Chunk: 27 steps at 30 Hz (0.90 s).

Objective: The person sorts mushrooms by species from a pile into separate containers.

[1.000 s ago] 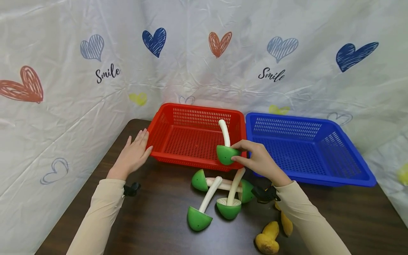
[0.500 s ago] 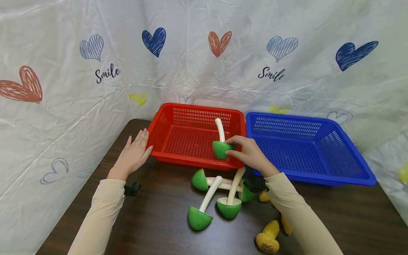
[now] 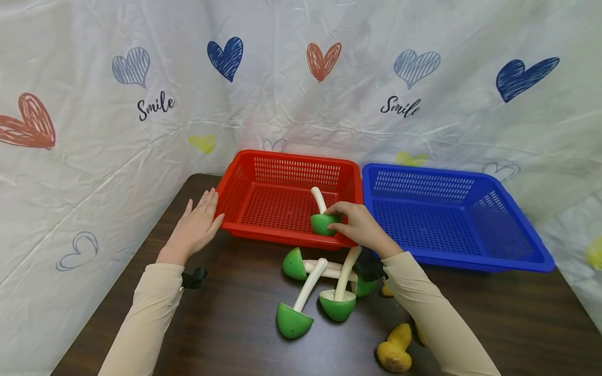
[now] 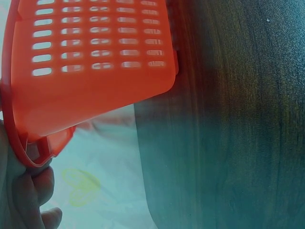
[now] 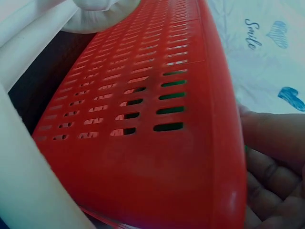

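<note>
My right hand [image 3: 359,224] holds a toy mushroom [image 3: 322,225] by its green cap, at the front right inside the red plastic basket [image 3: 273,235]. Its white stem points up and slightly left. In the right wrist view, the basket's wall [image 5: 157,176] hides most of the mushroom; green shows through the slots, and my right hand [image 5: 276,167] is over the rim. My left hand [image 3: 194,227] rests against the basket's left rim with straight fingers. The left wrist view has left-hand fingers [image 4: 35,191] beside the rim [image 4: 7,95].
Several more green-capped mushrooms, among them one nearest the front [image 3: 293,321] and one beside it [image 3: 337,307], lie before the red basket. Yellow ginger-like pieces [image 3: 395,356] lie at the front right, partly under the right sleeve. A blue basket [image 3: 432,173] adjoins the red one.
My right hand has carried the mushroom left over the front rim and lowered it into the red basket. The left hand stays at the rim.
</note>
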Each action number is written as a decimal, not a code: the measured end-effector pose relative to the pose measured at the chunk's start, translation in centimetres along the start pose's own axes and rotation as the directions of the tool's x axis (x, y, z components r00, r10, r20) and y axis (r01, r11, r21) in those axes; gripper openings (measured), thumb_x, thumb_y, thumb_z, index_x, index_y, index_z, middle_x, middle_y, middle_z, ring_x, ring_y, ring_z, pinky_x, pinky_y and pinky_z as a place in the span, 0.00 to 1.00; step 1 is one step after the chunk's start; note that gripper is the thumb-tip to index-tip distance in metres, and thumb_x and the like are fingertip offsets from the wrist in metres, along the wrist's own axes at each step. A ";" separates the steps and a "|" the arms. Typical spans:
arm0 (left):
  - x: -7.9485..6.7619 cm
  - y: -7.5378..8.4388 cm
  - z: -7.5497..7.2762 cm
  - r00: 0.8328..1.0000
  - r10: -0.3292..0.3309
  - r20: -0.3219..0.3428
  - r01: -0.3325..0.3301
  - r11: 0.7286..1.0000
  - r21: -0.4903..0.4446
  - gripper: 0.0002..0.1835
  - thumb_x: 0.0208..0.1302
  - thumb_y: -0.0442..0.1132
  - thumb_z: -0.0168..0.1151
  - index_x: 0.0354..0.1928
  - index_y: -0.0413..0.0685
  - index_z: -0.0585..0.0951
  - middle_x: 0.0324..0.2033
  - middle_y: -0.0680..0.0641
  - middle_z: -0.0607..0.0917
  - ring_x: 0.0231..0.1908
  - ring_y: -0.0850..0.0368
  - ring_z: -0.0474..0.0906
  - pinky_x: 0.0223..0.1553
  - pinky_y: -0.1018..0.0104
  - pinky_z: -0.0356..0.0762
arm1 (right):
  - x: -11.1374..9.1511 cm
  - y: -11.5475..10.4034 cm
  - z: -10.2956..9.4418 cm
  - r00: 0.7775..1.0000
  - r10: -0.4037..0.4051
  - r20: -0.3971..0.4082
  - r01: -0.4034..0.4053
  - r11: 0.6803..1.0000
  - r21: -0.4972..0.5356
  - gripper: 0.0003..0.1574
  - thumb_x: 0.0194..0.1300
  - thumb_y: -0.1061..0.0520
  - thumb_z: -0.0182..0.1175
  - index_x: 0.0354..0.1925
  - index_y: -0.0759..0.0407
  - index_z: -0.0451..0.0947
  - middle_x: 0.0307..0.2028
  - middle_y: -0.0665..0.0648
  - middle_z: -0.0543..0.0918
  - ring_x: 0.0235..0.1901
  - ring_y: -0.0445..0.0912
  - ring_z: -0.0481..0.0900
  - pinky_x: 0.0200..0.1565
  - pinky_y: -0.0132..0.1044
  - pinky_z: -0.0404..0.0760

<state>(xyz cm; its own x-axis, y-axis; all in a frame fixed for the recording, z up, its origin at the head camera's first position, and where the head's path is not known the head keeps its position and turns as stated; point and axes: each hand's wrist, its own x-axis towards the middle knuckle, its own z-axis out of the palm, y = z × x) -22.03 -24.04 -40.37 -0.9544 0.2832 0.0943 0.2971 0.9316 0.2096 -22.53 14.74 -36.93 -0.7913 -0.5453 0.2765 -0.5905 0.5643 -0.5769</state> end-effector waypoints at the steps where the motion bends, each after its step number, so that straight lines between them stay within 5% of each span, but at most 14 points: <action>1: 0.0 0.0 0.0 1.000 -0.001 0.000 0.001 1.000 0.000 0.35 0.73 0.48 0.40 0.71 0.30 0.48 0.71 0.35 0.49 0.71 0.43 0.41 0.66 0.39 0.37 | 0.0 0.0 0.0 1.000 -0.004 0.001 0.004 1.000 -0.004 0.18 0.54 0.65 0.68 0.45 0.65 0.80 0.40 0.59 0.83 0.39 0.50 0.81 0.41 0.47 0.80; 27: -0.1 0.3 -0.2 1.000 -0.012 0.014 0.012 1.000 0.011 0.35 0.73 0.49 0.40 0.71 0.30 0.48 0.71 0.35 0.49 0.71 0.43 0.41 0.66 0.39 0.37 | -0.6 -0.3 -0.3 0.992 -0.039 -0.124 0.030 0.997 -0.076 0.19 0.51 0.69 0.69 0.45 0.64 0.82 0.41 0.60 0.83 0.42 0.53 0.82 0.43 0.49 0.80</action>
<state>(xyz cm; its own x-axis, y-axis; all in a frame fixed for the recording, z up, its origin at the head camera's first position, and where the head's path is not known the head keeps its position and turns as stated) -21.84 -23.88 -40.12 -0.9583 0.2748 0.0781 0.2851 0.9375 0.1997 -21.91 15.07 -36.73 -0.7810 -0.4863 0.3920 -0.6244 0.5933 -0.5081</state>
